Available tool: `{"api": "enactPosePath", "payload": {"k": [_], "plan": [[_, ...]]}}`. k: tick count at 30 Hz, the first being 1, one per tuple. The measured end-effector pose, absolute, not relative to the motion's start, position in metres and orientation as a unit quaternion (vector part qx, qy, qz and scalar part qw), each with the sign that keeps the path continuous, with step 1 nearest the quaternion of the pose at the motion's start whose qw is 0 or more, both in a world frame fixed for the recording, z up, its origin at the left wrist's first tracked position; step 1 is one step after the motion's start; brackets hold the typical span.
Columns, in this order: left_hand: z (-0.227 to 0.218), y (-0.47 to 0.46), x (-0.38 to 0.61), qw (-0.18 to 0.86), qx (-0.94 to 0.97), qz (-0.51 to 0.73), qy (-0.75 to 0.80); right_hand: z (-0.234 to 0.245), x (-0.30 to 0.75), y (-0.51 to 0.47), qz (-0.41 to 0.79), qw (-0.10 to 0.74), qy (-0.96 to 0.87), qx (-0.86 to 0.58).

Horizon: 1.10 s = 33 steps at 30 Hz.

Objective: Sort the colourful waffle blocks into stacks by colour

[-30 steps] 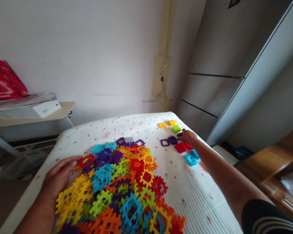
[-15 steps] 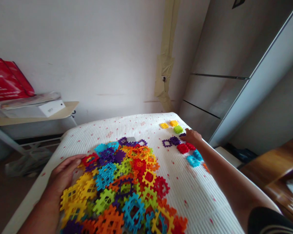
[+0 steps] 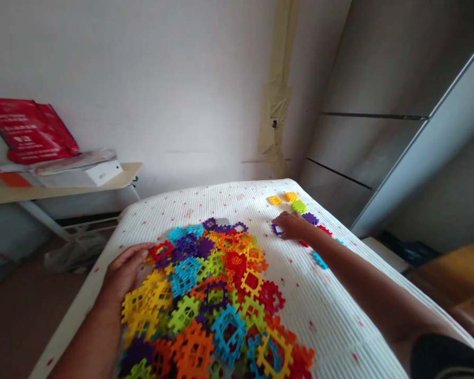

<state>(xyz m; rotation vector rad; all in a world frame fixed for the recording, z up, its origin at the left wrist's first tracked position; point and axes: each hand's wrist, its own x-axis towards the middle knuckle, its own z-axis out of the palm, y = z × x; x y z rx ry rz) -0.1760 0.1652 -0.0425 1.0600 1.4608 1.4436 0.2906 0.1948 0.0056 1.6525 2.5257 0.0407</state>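
Waffle blocks of coloured plastic (image 3: 205, 295) lie in one large mixed heap across the near half of a white ribbed mattress (image 3: 332, 321), closer to its left edge, with yellow, orange, red, blue, green and purple pieces overlapping. My hands are well apart. My left hand (image 3: 124, 273) rests open against the left flank of the heap, its palm beside yellow blocks (image 3: 144, 300) and its fingertips (image 3: 144, 251) just short of a red block (image 3: 161, 251). My right hand (image 3: 294, 226) is beyond the heap, toward the far right corner, its fingers (image 3: 281, 221) over a small purple block (image 3: 277, 229); I cannot tell whether that block is gripped. Separate pieces are spread near the right edge of the mattress: two yellow blocks (image 3: 282, 198), a green block (image 3: 299, 206), a second purple block (image 3: 310, 218), a partly hidden red block (image 3: 324, 229) and a blue block (image 3: 319, 260). Past the far left corner, a shelf (image 3: 63, 187) carries a white box (image 3: 98, 173) and a red bag (image 3: 31, 129).
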Motion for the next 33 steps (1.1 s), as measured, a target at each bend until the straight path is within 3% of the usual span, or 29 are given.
{"api": "enactPosePath", "payload": {"k": [12, 21, 27, 33], "plan": [[-0.042, 0.163, -0.178, 0.371, 0.455, 0.554, 0.59, 0.007, 0.28, 0.194, 0.011, 0.049, 0.846, 0.531], [-0.046, 0.166, -0.178, 0.37, 0.46, 0.574, 0.567, 0.035, 0.207, 0.203, -0.057, -0.07, 0.89, 0.447], [-0.043, 0.166, -0.176, 0.362, 0.459, 0.584, 0.563, 0.022, 0.151, 0.219, -0.055, -0.04, 0.874, 0.481], [-0.052, 0.168, -0.181, 0.392, 0.441, 0.593, 0.548, 0.014, 0.132, 0.222, -0.038, -0.072, 0.88, 0.468]]}}
